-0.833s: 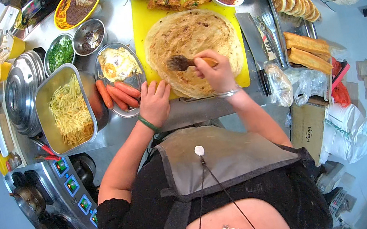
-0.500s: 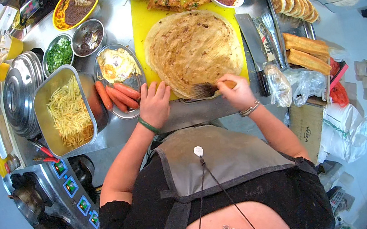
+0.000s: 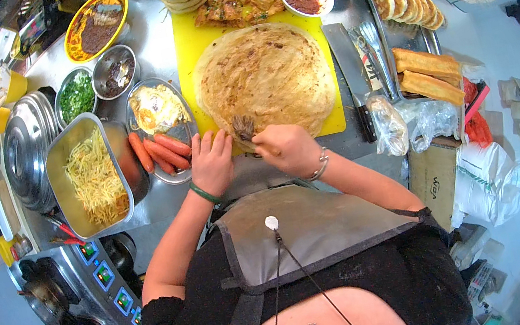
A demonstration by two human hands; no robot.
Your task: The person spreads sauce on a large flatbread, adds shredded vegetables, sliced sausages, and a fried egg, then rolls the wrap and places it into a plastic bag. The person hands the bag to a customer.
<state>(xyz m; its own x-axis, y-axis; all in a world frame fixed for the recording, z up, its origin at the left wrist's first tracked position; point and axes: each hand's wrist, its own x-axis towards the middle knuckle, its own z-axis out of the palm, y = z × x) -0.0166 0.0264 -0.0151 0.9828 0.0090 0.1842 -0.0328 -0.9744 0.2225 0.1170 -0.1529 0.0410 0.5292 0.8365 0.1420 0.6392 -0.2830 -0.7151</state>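
Observation:
A large round flatbread (image 3: 266, 78), smeared brown in patches, lies on the yellow cutting board (image 3: 335, 123). My right hand (image 3: 289, 150) grips the handle of a pastry brush (image 3: 244, 126), whose dark bristles touch the flatbread near its lower left edge. Beside it my left hand (image 3: 211, 160) rests with fingers out at the board's lower left edge, close to the flatbread's rim. Left of that hand an oval metal plate (image 3: 188, 116) bears fried egg (image 3: 157, 109) and several sausages (image 3: 168, 152).
A metal tub (image 3: 64, 212) of shredded potato stands left, with bowls of chopped greens (image 3: 77, 97) and dark sauce (image 3: 115, 72) behind. Fried pieces (image 3: 238, 0) and a bowl of red sauce (image 3: 306, 0) sit at the board's far end. Right lie a cleaver (image 3: 348, 70) and fried dough sticks (image 3: 429, 73).
My right hand has swept the brush leftward along the flatbread's near edge, coming closer to my left hand. The view has shifted slightly; my left hand stays at the board's edge.

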